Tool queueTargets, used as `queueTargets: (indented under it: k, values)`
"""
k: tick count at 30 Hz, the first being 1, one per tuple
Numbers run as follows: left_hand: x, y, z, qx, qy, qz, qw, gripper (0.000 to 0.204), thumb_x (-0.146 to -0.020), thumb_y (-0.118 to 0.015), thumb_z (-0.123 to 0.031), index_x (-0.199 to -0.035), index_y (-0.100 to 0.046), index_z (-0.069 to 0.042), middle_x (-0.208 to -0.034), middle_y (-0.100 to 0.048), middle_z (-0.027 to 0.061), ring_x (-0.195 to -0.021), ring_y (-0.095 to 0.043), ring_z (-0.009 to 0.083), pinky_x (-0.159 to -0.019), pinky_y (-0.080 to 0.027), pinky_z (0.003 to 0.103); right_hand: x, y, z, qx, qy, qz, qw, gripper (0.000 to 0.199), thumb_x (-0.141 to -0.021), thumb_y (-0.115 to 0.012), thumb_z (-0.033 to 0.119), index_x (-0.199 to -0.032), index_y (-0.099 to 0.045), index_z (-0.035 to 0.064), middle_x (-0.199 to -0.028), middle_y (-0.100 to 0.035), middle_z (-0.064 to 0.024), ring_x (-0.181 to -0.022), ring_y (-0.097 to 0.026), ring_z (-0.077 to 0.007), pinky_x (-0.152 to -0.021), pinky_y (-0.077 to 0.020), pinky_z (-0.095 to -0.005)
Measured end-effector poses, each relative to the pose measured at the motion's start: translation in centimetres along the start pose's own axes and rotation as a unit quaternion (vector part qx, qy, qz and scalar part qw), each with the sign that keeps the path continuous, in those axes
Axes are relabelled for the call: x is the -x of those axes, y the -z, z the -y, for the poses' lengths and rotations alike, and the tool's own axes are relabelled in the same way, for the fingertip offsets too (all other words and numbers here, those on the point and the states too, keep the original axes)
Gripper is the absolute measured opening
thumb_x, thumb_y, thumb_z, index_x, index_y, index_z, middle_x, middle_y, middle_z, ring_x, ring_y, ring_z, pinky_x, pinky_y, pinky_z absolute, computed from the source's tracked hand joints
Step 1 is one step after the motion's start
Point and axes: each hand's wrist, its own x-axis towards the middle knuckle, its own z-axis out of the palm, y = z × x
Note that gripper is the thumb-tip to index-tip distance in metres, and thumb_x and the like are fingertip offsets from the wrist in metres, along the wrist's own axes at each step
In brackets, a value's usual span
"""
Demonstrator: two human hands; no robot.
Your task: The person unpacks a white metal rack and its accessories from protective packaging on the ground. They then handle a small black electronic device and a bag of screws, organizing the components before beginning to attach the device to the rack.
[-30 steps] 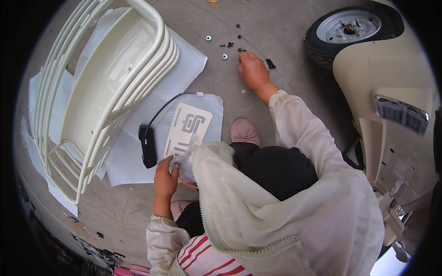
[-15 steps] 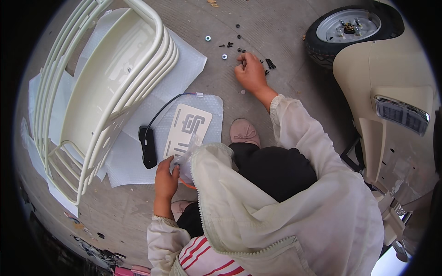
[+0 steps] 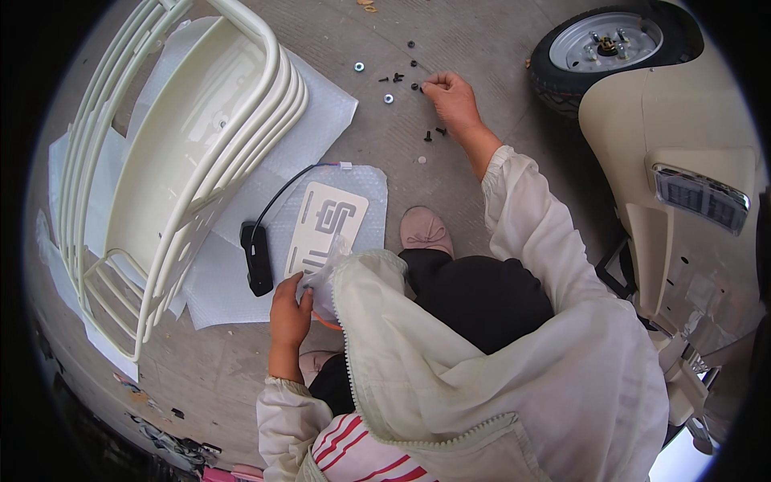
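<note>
My right hand (image 3: 452, 103) reaches forward to the concrete floor, its fingertips pinched at a small black screw (image 3: 417, 86) among several loose black screws and silver washers (image 3: 388, 99). Whether the fingers hold the screw is unclear. My left hand (image 3: 289, 309) is low at the left, gripping a clear plastic bag (image 3: 328, 273) next to a cream plate with cut-out slots (image 3: 325, 225). A black box on a cable (image 3: 258, 258) lies just left of that hand.
A large cream rack of curved bars (image 3: 177, 153) lies on white foam sheets (image 3: 321, 104) at the left. A cream scooter body (image 3: 675, 185) and its wheel (image 3: 606, 44) stand at the right. My pink shoe (image 3: 426, 230) is at centre.
My right hand has slid left and farther forward across the scattered screws, and its fingers have closed to a pinch. The left hand has stayed where it was.
</note>
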Motion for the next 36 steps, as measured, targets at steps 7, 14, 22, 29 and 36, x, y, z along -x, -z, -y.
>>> queueTargets:
  k: [7, 14, 22, 29, 36]
  values:
    - [0.2, 0.0, 0.2, 0.009, -0.003, -0.006, 1.000, 0.038, -0.087, -0.063, -0.014, -0.123, -0.058, -0.002, -0.119, -0.060, 0.0199, -0.111, -0.056, 0.0372, -0.095, -0.045, 0.042, -2.0, -1.3, -0.2, 0.161, 0.021, 0.000, 0.987, 0.026, -0.085, -0.071, 0.021, -0.102, -0.068, 0.0023, -0.088, -0.065, -0.0056, -0.075, -0.058, -0.0196, -0.071, -0.0484, -0.0333]
    - [0.5, 0.1, 0.0, -0.005, 0.008, -0.013, 1.000, 0.038, -0.087, -0.063, -0.014, -0.123, -0.058, -0.002, -0.118, -0.060, 0.0197, -0.111, -0.056, 0.0371, -0.095, -0.045, 0.042, -2.1, 0.3, 1.0, -0.362, -0.215, 0.191, 0.887, 0.019, -0.097, -0.058, 0.023, -0.085, -0.052, 0.0102, -0.065, -0.037, 0.0048, -0.054, -0.031, -0.0061, -0.044, -0.0244, -0.0212]
    - [0.3, 0.4, -0.4, -0.006, 0.008, -0.009, 1.000, 0.038, -0.087, -0.063, -0.015, -0.123, -0.058, -0.003, -0.119, -0.060, 0.0195, -0.111, -0.056, 0.0372, -0.095, -0.045, 0.042, -1.9, 0.7, 1.4, -0.386, -0.233, 0.214, 0.866, 0.024, -0.097, -0.058, 0.029, -0.084, -0.050, 0.0104, -0.065, -0.036, 0.0048, -0.054, -0.031, -0.0059, -0.044, -0.0246, -0.0212]
    - [0.6, 0.4, -0.5, -0.005, 0.015, -0.010, 1.000, 0.038, -0.088, -0.062, -0.014, -0.124, -0.058, -0.003, -0.120, -0.060, 0.0194, -0.112, -0.056, 0.0372, -0.095, -0.045, 0.042, -4.4, -0.1, 0.7, 0.145, 0.001, -0.026, 0.989, 0.035, -0.084, -0.070, 0.035, -0.080, -0.068, 0.0008, -0.074, -0.065, -0.0083, -0.067, -0.060, -0.0225, -0.064, -0.0470, -0.0373]
    - [0.4, 0.0, 0.2, 0.017, 0.017, -0.006, 1.000, 0.038, -0.087, -0.063, -0.014, -0.123, -0.058, -0.003, -0.119, -0.060, 0.0196, -0.111, -0.056, 0.0373, -0.095, -0.045, 0.042, -4.8, -0.5, 0.6, 0.279, 0.051, -0.073, 0.956, 0.031, -0.083, -0.070, 0.034, -0.096, -0.069, 0.0059, -0.088, -0.070, -0.0127, -0.082, -0.067, -0.0281, -0.073, -0.0507, -0.0398]
